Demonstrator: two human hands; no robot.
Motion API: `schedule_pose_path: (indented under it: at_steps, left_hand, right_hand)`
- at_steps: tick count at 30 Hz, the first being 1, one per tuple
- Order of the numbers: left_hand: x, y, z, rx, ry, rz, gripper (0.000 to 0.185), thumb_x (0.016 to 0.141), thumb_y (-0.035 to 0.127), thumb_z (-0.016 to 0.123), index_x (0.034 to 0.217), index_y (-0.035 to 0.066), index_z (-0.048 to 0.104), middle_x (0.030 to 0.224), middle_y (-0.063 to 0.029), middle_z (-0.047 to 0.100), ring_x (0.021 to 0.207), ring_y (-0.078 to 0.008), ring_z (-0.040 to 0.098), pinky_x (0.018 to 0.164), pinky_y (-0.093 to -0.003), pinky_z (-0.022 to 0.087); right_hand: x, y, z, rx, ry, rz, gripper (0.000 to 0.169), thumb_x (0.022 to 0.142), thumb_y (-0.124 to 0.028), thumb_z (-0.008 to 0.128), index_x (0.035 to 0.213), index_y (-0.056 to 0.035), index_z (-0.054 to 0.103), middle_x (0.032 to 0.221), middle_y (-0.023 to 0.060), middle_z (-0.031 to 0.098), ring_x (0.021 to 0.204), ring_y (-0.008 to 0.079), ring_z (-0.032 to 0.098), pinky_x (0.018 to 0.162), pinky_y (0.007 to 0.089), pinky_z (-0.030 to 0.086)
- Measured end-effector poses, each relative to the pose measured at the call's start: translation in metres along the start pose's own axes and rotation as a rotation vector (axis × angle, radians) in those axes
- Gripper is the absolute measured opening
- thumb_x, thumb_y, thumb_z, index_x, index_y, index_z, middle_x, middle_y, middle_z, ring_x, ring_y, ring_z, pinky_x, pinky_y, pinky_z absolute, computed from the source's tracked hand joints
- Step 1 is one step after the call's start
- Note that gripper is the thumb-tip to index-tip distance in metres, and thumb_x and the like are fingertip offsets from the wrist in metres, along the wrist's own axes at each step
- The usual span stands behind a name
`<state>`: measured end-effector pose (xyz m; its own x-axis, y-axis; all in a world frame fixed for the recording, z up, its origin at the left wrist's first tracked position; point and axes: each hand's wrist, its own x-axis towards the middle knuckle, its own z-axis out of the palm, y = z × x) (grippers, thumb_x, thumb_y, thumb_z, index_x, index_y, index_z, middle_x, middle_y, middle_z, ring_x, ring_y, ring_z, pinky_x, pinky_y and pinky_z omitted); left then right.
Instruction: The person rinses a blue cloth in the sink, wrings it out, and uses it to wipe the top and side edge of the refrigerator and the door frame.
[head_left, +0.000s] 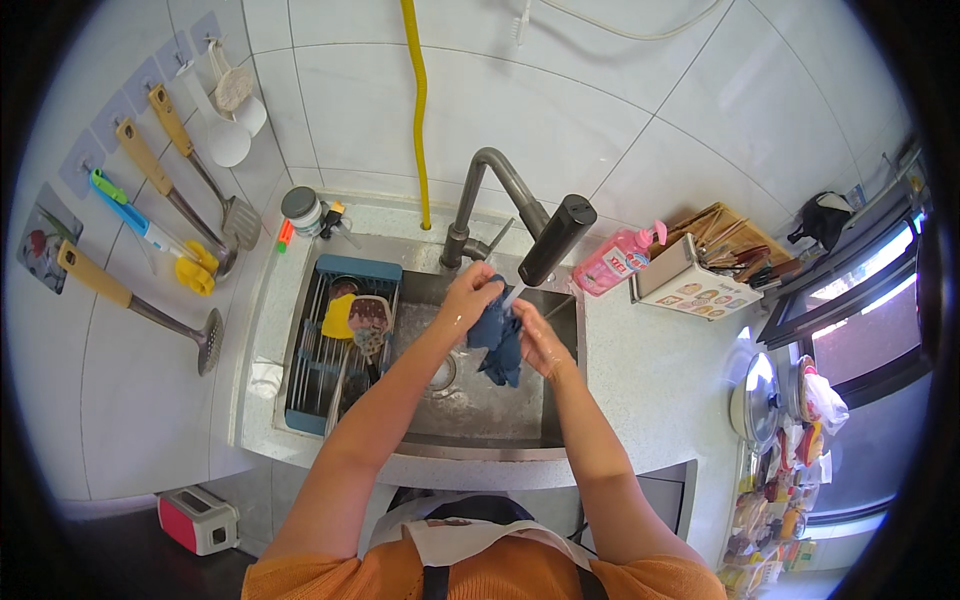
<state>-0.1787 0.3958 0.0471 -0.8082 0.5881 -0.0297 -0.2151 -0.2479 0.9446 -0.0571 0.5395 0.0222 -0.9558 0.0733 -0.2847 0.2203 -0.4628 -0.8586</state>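
Observation:
A wet dark-blue cloth (501, 352) hangs bunched over the stainless-steel sink (487, 424). My left hand (471, 298) grips its upper left part, thumb and fingers pinched together. At the cloth's right edge, my right hand (541, 343) has its fingers on the fabric; the fingertips are partly hidden. Water (514, 294) runs from the dark spray head of the faucet (556, 240) onto the cloth between my hands. Both hands and forearms look wet.
Left in the sink stands a drying rack (358, 268) with a yellow cloth (339, 316) and utensils. Pink pump bottle (611, 262), utensil holder (697, 281) and lidded pot (754, 401) stand to the right. Spatulas and ladles (161, 169) hang on the left wall.

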Motion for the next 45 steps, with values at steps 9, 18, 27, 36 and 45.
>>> schedule_pose_path:
  at_steps: [9,18,27,36,45]
  left_hand:
    - [-0.015,0.012,0.008,-0.764,-0.075,-0.494,0.023,0.085,0.029,0.062,0.093,0.008,0.059,0.081,-0.0046,0.061,0.067,-0.0144,0.059,0.058,-0.0273,0.050]
    - [-0.005,0.000,0.007,-0.943,-0.081,-0.456,0.027,0.087,0.030,0.060,0.095,0.005,0.059,0.083,-0.0078,0.063,0.069,-0.0182,0.061,0.062,-0.0302,0.052]
    - [-0.002,-0.055,-0.057,-0.635,0.178,-0.508,0.036,0.087,0.037,0.057,0.108,0.008,0.057,0.109,-0.0101,0.058,0.105,-0.0238,0.053,0.092,-0.0411,0.042]
    - [-0.028,-0.061,0.011,-1.075,0.093,-0.640,0.061,0.084,0.050,0.057,0.132,0.018,0.039,0.126,-0.0124,0.047,0.119,-0.0294,0.042,0.095,-0.0499,0.038]
    - [0.009,-0.046,0.020,-0.725,0.010,-0.165,0.040,0.091,0.032,0.052,0.127,0.014,0.045,0.107,-0.0067,0.055,0.088,-0.0164,0.054,0.074,-0.0304,0.047]
  right_hand:
    - [0.004,0.026,0.019,-0.363,0.002,-0.061,0.084,0.067,-0.011,0.075,0.137,-0.0055,0.028,0.128,0.0090,0.043,0.118,0.0204,0.042,0.098,0.0332,0.036]
    - [0.010,0.040,0.044,-0.454,0.273,-0.248,0.073,0.068,-0.009,0.074,0.130,-0.0042,0.038,0.119,0.0094,0.052,0.107,0.0190,0.051,0.088,0.0303,0.043]
    - [-0.003,-0.024,0.032,-0.861,0.432,-0.237,0.038,0.068,-0.007,0.062,0.105,-0.0014,0.055,0.087,0.0168,0.063,0.081,0.0258,0.063,0.072,0.0330,0.048]
    - [-0.020,-0.070,0.087,-1.201,0.453,-0.523,0.051,0.060,-0.007,0.067,0.108,-0.0039,0.050,0.092,0.0225,0.060,0.089,0.0403,0.059,0.075,0.0427,0.047]
    - [-0.050,-0.053,0.111,-1.256,0.329,-0.514,0.047,0.069,-0.024,0.076,0.103,-0.0034,0.051,0.093,0.0211,0.058,0.086,0.0380,0.059,0.074,0.0390,0.047]
